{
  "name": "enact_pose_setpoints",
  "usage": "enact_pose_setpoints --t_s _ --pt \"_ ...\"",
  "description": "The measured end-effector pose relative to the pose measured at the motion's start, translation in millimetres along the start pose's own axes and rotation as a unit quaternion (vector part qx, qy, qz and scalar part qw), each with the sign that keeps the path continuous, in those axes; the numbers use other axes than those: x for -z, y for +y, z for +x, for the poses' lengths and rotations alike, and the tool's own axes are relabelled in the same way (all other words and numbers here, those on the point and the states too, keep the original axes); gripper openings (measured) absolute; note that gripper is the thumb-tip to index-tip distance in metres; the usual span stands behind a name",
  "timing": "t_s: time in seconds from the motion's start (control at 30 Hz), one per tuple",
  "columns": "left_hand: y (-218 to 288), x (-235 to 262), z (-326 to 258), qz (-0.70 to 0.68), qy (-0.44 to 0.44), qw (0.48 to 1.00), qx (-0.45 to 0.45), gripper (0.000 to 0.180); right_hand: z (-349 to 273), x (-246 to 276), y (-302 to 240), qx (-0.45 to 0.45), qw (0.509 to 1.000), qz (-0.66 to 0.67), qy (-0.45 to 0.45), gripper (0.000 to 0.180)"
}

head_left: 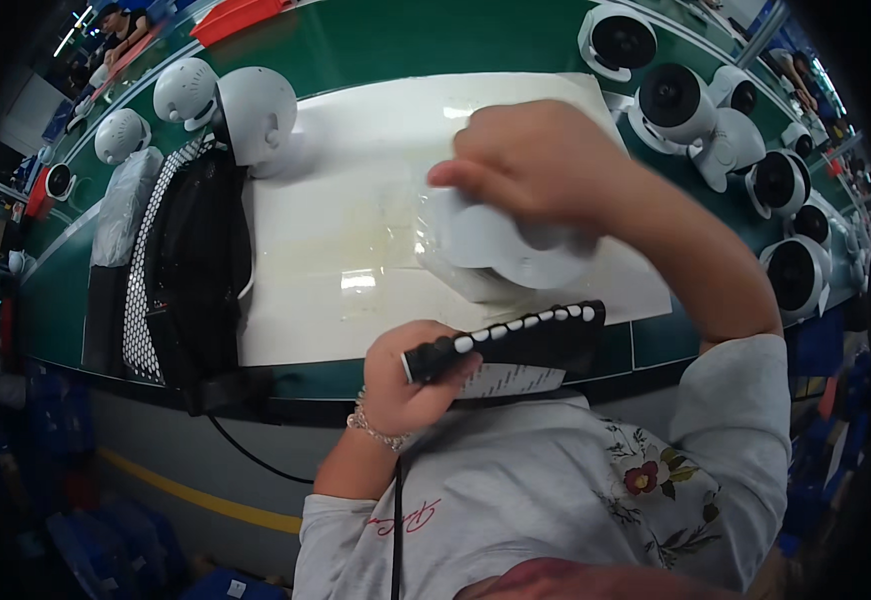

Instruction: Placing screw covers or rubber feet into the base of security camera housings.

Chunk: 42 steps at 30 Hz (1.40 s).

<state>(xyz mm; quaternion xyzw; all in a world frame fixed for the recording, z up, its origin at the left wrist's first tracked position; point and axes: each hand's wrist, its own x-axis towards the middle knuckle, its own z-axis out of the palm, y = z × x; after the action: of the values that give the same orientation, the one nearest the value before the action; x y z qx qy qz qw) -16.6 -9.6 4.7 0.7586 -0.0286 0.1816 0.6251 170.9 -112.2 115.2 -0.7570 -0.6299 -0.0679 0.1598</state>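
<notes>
A green table (376, 60) is spread across the scene, and its middle is covered by a large white sheet (326, 285). The right arm is reached in from the right with the elbow bent, and the right hand (531, 165) is held above the sheet, knuckles up, fingers curled in and thumb turned to the left; whether anything is gripped in it cannot be told. The left hand (411, 375) is kept low at the near edge of the table, its fingers closed around a black strip (536, 335).

On the left side of the table, a long black case (201, 270) is laid running near to far, with a white honeycomb-patterned band (151, 260) along its left side. Several white rounded devices with black fronts (674, 100) are ranged along the far right and right; a large white shell (264, 112) is stood at the far end of the case.

Beneath the right hand, a smooth white piece (536, 262) is seen, its far part hidden by the fingers and blurred. The strip is located just nearer than that piece; its long axis is pointed from the left hand toward the right and slightly far, its left end partly covered by fingers. White round dots (529, 321) are lined along its far edge.
</notes>
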Motion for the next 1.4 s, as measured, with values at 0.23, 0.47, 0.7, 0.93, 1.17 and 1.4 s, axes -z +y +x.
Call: enact_pose_setpoints --t_s 0.23,0.47,0.7,0.93,1.17,1.4 --pt "-3.3 -10.5 -1.3 0.039 0.027 0.994 -0.096 0.014 -47.2 -12.1 -34.5 0.06 0.981 0.087 0.165 0.013" --pt "6.4 -10.5 6.5 0.14 -0.003 0.972 -0.189 0.032 -67.0 -9.7 -53.7 0.071 0.961 0.266 -0.01 0.014" --pt "10.1 -16.8 9.8 0.151 0.006 0.964 -0.217 0.032 -73.4 -8.9 -63.1 0.093 0.952 0.264 0.121 0.016" --pt "-0.7 -16.7 5.6 0.177 -0.011 0.96 -0.218 0.03 -80.0 -17.7 -63.2 0.122 0.951 0.268 0.092 0.028" --pt "0.4 -17.3 8.5 0.189 0.003 0.955 -0.227 0.033 -79.3 -14.1 -62.6 0.035 0.938 0.343 0.029 0.039" --pt "5.9 -19.5 11.9 0.171 0.006 0.966 -0.193 0.028 -83.7 -22.9 -57.8 0.111 0.949 0.268 0.126 0.039"
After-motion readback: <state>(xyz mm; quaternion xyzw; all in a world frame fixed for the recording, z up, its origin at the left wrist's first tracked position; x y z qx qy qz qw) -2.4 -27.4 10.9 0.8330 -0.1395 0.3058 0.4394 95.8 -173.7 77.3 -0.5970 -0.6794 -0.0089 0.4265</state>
